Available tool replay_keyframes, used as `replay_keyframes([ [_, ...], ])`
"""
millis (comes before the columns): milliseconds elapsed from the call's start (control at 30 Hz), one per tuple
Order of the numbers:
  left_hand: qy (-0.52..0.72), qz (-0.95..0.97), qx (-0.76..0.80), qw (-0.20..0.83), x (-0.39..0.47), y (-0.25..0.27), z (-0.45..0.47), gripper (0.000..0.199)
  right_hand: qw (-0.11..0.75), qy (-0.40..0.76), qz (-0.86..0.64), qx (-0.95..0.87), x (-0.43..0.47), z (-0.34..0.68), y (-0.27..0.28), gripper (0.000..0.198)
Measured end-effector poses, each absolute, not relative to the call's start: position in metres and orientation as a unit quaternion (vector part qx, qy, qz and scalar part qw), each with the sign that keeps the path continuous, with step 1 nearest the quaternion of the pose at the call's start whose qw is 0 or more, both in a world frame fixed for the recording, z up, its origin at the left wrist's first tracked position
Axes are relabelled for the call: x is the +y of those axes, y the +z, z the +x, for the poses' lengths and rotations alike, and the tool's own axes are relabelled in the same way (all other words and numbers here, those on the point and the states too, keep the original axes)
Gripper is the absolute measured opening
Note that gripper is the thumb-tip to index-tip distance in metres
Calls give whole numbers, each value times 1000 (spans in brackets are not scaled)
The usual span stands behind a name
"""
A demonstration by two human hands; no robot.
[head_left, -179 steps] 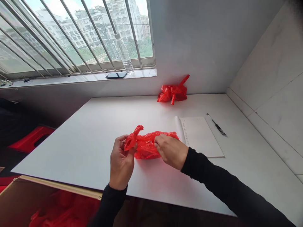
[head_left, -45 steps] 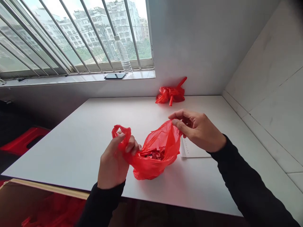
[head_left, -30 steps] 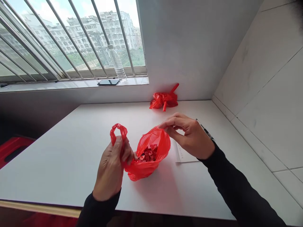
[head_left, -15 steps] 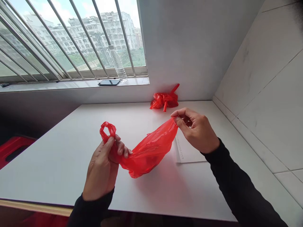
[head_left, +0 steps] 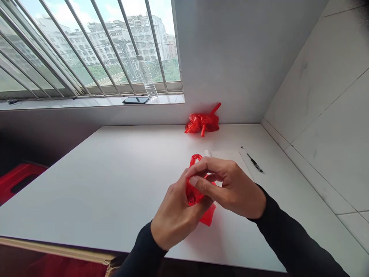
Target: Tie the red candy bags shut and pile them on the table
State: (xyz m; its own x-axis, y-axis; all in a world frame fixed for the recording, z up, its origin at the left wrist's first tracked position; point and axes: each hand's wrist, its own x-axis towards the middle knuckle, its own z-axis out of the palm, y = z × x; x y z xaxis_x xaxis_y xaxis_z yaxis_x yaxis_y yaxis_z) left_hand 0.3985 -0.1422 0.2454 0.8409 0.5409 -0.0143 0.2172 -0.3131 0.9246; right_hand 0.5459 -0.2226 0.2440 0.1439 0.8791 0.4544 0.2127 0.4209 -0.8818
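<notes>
White table point(head_left: 100, 192); left hand point(head_left: 178, 216) holds red bag point(head_left: 208, 218), loop point(head_left: 196, 156) toward twelve o'clock, long axis roughly twelve-to-six. Right hand point(head_left: 230, 188): can't tell grip.

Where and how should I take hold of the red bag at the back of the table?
Probably best by the strip on the right of the red bag, pinched from the front and above. It sticks up at a slant, clear of the crumpled body, while the wall behind leaves little room there.

Nearer bag point(head_left: 208, 218) mostly hidden, notebook point(head_left: 229, 154) perhaps half covered
</notes>
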Motion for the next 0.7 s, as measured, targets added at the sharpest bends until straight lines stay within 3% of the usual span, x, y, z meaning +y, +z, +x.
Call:
replay_keyframes([
  [67, 147, 782, 241, 555, -141, 241, 401, 14, 602, 270, -459, -594, -224, 545, 244, 12],
  [100, 148, 773, 242, 568, -138, 239, 402, 13, 608, 254, -464, -592, -224, 545, 244, 12],
  [267, 141, 748, 225, 608, -127, 234, 398, 32, 578, 118, -536, -604, -217, 554, 237, 22],
  [433, 134, 741, 264, 602, -122, 233, 395, 40, 493, 250, -555, -622, -207, 567, 230, 20],
  [600, 186, 620, 327, 688, -119, 234, 394, 32, 507, 311, -555, -581, -203, 573, 227, 18],
  [700, 185, 560, 333, 736, -118, 236, 391, 39, 515, 326, -549, -573, -205, 569, 229, 19],
])
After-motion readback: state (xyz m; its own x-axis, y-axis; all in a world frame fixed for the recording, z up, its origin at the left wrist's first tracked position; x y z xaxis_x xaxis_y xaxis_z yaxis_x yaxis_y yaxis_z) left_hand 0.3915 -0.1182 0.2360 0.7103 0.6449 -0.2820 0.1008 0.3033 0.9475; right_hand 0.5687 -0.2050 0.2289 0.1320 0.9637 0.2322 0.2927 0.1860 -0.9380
